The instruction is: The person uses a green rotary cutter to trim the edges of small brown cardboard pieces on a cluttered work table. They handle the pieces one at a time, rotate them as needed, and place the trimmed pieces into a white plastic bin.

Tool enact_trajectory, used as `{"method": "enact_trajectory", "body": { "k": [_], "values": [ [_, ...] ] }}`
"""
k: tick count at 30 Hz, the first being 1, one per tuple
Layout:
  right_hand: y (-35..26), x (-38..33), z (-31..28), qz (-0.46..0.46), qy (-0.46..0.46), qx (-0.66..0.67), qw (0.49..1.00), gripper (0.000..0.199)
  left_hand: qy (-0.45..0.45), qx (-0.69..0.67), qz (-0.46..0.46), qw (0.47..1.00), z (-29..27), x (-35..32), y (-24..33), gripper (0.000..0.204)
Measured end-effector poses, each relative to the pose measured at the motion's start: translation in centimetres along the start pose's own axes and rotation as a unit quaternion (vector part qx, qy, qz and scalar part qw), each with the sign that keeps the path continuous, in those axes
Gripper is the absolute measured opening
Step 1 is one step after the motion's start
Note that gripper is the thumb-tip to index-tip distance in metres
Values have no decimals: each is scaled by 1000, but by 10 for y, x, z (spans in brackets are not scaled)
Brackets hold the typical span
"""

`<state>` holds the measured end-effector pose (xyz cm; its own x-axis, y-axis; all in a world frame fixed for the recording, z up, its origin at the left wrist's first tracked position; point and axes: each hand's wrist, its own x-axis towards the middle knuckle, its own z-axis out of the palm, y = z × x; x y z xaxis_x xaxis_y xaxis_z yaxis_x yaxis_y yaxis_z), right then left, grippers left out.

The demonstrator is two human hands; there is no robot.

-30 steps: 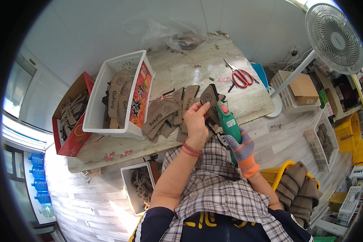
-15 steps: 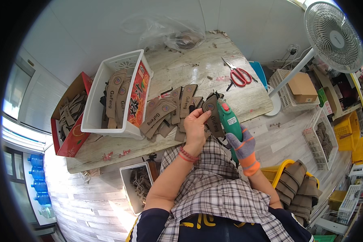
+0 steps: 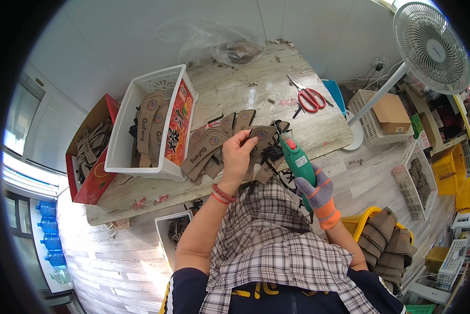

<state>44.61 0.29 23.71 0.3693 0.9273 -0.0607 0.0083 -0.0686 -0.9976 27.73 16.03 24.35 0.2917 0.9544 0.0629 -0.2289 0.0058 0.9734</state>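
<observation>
My bare left hand (image 3: 238,157) pinches the end of a brown fabric piece (image 3: 262,137) that bears a small round emblem. My right hand (image 3: 317,186), in a grey and orange glove, is wrapped round a green hand-held power tool (image 3: 300,161) with a red switch. The tool's tip points at black strips (image 3: 272,153) just right of the fabric piece; whether it touches them I cannot tell. More brown printed pieces (image 3: 206,149) lie in an overlapping pile on the table left of my hand.
On the table (image 3: 224,86) stands a white plastic bin (image 3: 125,125) of brown pieces, beside a red box (image 3: 91,186). Red-handled scissors (image 3: 312,99) lie at the right. A standing fan (image 3: 434,49) rises beyond. A yellow basket (image 3: 356,225) with brown pieces stands near my right arm.
My left hand has moved left, drawing the brown piece away from the tool. That piece now lies more sideways, and black strips show beside it. The tool has shifted only slightly.
</observation>
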Motion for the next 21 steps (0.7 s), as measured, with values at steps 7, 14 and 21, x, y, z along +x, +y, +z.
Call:
{"method": "enact_trajectory", "body": {
  "k": [7,14,21],
  "values": [
    [0,0,-3,0,-8,-18,1000,48,-67,114,15,991,-14,14,23,15],
    [-7,-2,-1,-6,-32,-10,999,47,-128,207,29,969,-30,33,40,15],
    [-4,-2,-2,-14,-45,-27,999,49,-191,306,36,932,-32,42,63,16]
  ]
}}
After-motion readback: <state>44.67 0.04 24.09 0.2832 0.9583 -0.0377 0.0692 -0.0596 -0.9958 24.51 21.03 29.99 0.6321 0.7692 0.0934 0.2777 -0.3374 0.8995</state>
